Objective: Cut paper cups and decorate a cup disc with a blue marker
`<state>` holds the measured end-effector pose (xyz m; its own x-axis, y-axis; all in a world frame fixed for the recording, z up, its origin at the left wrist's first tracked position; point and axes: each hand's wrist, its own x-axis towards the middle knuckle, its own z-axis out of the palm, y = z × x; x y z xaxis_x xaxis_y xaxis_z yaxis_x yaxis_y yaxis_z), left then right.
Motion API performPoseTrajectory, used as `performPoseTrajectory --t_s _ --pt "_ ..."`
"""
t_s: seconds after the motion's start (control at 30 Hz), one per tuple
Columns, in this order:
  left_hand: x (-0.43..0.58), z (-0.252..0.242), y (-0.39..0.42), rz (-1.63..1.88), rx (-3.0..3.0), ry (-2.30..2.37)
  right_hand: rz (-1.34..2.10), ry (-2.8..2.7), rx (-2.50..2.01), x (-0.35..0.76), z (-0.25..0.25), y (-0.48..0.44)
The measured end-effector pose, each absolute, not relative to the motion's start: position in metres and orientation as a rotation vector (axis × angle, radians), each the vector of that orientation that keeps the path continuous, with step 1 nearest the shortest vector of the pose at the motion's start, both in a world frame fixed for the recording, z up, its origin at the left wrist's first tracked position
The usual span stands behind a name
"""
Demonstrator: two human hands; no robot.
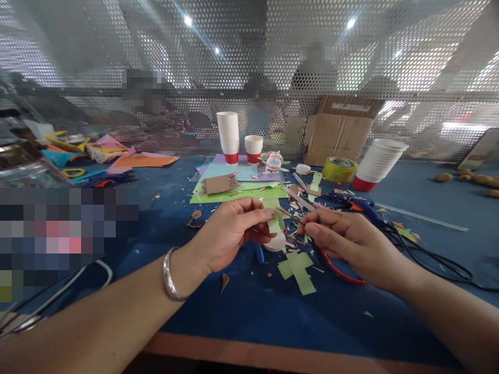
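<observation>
My left hand (237, 223), with a silver bangle at the wrist, pinches a small light-green paper piece (272, 214) between thumb and fingers. My right hand (343, 236) is closed around red-handled scissors (345, 277); their thin dark blades point left at the paper, and the fingers partly hide them. Below the hands, crossed strips of green paper (298, 270) lie on the blue table. A white round piece (275, 242) sits under my left fingers, partly covered. A blue stick-like thing (259, 253) lies beside it.
Paper scraps (292, 236) litter the middle. Behind are coloured sheets (195, 196), corrugated cardboard (220, 183), cup stacks (228, 135), yellow tape (339, 170) and a cardboard box (337, 132). A blue glue gun (360, 202) with a black cord (429, 259) lies right.
</observation>
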<state>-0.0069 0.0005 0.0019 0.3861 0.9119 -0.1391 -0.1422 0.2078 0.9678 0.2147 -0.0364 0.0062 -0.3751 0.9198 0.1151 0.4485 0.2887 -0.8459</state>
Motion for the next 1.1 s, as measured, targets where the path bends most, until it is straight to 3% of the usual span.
performPoseTrajectory --t_s 0.6,1.1 --pt "-0.0123 0.0030 -0.0031 0.836 1.582 1.029 0.995 -2.015 -1.250 0.2185 0.0063 -0.0358" --pt "-0.0096 -0.0006 -0.0001 0.834 1.439 0.851 0.975 -2.015 -1.270 0.2174 0.0090 -0.0389"
